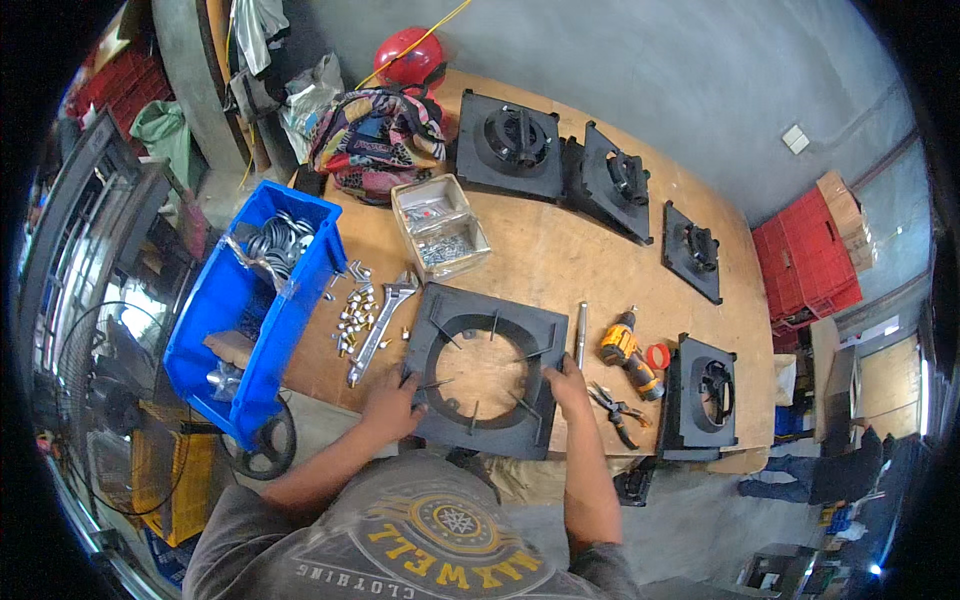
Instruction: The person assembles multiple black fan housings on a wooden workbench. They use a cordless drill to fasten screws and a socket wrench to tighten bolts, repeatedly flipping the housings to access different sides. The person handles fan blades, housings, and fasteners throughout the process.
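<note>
In front of me on the wooden table lies a black square burner frame (533, 430) with a big round opening and prongs pointing inward. My left hand (392, 405) grips its left edge near the front corner. On the opposite edge, my right hand (567, 387) has its fingers closed around the side. Bare table shows through the opening. Just beyond my left hand are an adjustable wrench (383, 328) and a scatter of small metal fittings (355, 318). To the right of my right hand lie pliers (620, 413), a yellow and black power drill (630, 352) and a metal rod (582, 335).
Several assembled black burner units (510, 145) stand along the back and right. A blue bin (215, 310) of metal parts sits at the left, near a box of small hardware (440, 225) and a patterned bag (375, 140). A red tape roll (657, 357) lies by the drill.
</note>
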Motion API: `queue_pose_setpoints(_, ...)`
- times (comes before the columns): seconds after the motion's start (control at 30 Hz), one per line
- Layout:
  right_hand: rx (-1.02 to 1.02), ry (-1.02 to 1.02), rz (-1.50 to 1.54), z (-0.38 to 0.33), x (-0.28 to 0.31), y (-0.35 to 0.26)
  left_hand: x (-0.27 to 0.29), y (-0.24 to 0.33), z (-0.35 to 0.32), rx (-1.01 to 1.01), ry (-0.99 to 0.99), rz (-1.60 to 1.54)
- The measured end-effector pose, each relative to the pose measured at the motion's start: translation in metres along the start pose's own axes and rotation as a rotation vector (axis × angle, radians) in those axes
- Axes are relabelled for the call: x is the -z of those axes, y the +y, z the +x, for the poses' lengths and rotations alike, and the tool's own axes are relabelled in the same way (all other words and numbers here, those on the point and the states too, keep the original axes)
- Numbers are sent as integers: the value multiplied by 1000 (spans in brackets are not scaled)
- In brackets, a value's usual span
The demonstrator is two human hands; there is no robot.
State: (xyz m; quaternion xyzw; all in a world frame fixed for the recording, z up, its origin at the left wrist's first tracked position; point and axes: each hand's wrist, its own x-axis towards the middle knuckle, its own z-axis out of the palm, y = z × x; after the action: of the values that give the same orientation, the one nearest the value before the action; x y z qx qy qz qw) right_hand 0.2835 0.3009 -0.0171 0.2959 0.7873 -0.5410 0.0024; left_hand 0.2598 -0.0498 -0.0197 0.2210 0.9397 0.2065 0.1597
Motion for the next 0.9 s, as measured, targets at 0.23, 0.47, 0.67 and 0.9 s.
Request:
queue_pose_setpoints(0.23, 78, 161, -226, -45, -10, 24, 2, -3, -10, -20, 83, -8)
queue_pose_setpoints(0.47, 183, 556, -105, -164, 45, 137, 17, 84, 13, -115, 106, -464)
queue_pose_setpoints(0.67, -322, 556, -326, -185, 146, 245, -53, 253, 48, -694, -191, -401)
queue_pose_setpoints(0.9, 103, 103, -947, -105, 260, 312, -210, 411, 78, -1067, -2, -149)
